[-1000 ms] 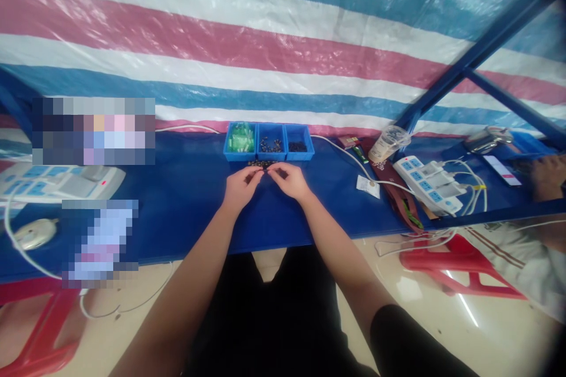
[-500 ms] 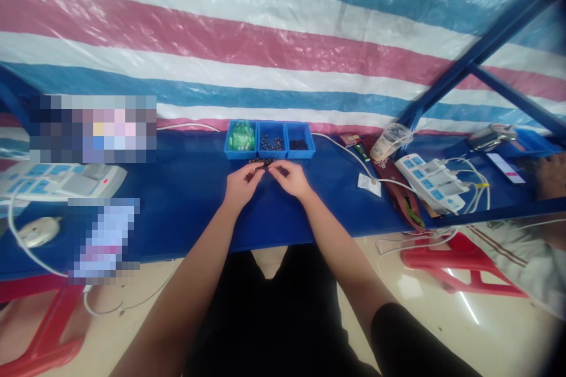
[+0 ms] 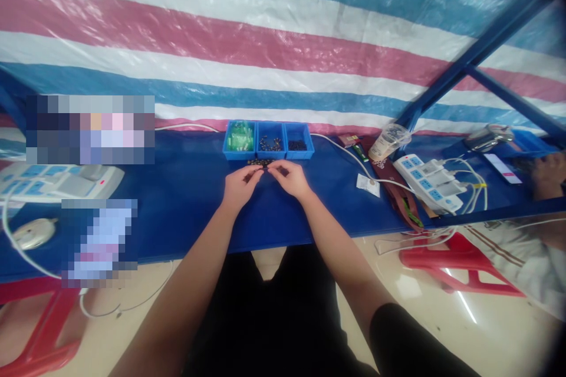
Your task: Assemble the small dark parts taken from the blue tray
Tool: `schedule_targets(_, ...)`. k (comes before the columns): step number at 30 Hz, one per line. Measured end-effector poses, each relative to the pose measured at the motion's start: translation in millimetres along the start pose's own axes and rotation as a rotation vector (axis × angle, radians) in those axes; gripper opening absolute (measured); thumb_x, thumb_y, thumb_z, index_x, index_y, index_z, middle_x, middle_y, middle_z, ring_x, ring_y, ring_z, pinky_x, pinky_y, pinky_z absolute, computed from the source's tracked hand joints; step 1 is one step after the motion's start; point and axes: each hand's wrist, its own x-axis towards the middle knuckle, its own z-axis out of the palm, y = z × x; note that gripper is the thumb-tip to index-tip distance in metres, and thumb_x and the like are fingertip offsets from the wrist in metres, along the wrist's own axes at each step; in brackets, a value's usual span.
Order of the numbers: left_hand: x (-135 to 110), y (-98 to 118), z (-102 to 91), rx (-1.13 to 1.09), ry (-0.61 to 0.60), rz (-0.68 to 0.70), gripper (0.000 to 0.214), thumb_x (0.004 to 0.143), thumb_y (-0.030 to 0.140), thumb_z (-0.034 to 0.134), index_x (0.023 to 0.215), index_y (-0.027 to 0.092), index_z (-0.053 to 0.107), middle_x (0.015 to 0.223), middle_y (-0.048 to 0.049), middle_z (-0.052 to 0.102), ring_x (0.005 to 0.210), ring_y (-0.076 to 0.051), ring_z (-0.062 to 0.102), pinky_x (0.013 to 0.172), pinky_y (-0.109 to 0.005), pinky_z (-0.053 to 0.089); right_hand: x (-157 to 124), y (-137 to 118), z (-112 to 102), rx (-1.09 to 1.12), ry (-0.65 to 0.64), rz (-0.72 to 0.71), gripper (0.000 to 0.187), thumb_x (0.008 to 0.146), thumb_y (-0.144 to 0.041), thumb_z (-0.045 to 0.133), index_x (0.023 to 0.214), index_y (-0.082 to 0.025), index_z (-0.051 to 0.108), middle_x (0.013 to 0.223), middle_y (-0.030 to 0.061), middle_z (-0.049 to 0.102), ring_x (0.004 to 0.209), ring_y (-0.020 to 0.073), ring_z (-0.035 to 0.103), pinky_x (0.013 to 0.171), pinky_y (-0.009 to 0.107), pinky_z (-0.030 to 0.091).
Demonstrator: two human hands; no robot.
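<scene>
My left hand [image 3: 241,187] and my right hand [image 3: 288,178] meet over the blue table, fingertips pinched close together. Whatever lies between them is tiny and dark, and I cannot make out its kind. Just beyond the fingertips is a small pile of dark and brassy parts [image 3: 256,162], partly covered by the hands. Behind it stand three joined blue bins: the left bin [image 3: 226,147] has green packaging and pale pieces, the middle bin [image 3: 270,154] small metallic parts, and the right bin [image 3: 299,154] small black parts.
At right are a plastic cup [image 3: 389,140], a brown strap bag [image 3: 395,191], a white packet [image 3: 368,185], a power strip [image 3: 428,184] with cables and a phone [image 3: 502,168]. Another person's hand [image 3: 548,175] is at the far right. Another power strip [image 3: 62,182] and a pale mouse-like object [image 3: 34,233] lie left.
Both hands stay pinched together in nearly the same place. The view shifts very slightly, and a bit more of the small pile shows beyond my fingertips.
</scene>
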Motion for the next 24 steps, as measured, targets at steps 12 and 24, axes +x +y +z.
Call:
schedule_targets(12,0.2,2.3,-0.5,-0.014,-0.012,-0.018,0.032,0.086,0.043,0.064,0.108,0.022,0.073,0.077,-0.0014,0.073,0.066,-0.013,0.068,0.073,-0.026,0.057,-0.9,-4.5,-1.0,0.083,-0.047,0.036,0.025,0.091,-0.041,0.059,0.098,-0.019,0.066,0.086,0.0044,0.072,0.077,0.0150,0.067,0.074,0.028,0.053)
schedule_targets(24,0.2,-0.5,1.2,-0.016,-0.015,-0.018,0.031,0.087,0.044,0.063,0.106,0.022,0.074,0.075,-0.0013,0.073,0.063,-0.013,0.068,0.069,-0.025,0.057,-0.6,-1.5,-0.4,0.064,-0.023,0.029,0.025,0.089,-0.041,0.062,0.097,-0.019,0.069,0.086,0.0043,0.072,0.074,0.0149,0.065,0.070,0.028,0.052)
